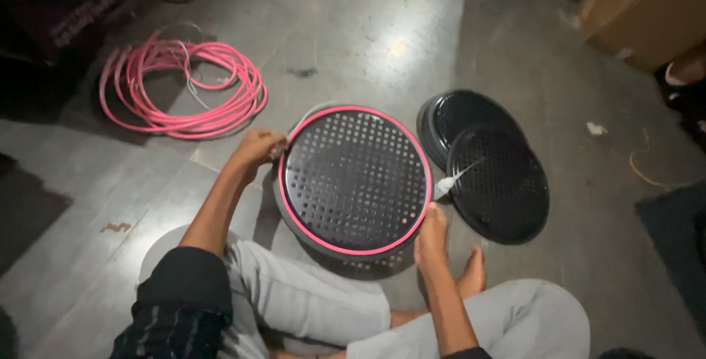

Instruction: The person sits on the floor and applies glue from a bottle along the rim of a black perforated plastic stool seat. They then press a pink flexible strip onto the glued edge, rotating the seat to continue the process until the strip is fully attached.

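Both hands, left (259, 147) and right (432, 235), are pinching the tray (354, 179) rim, where pink cord (346, 111) is already ringing nearly everything.

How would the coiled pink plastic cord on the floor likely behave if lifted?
The coiled pink plastic cord would probably flop and sag, since its thin loops lie loose and untied. It seems light for its spread, and the loops might well slip apart or tangle.

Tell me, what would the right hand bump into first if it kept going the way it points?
The right hand points up and a bit right, away from the person. It would probably meet the white tool tip first, then the black perforated disc on the floor; depth is hard to judge.
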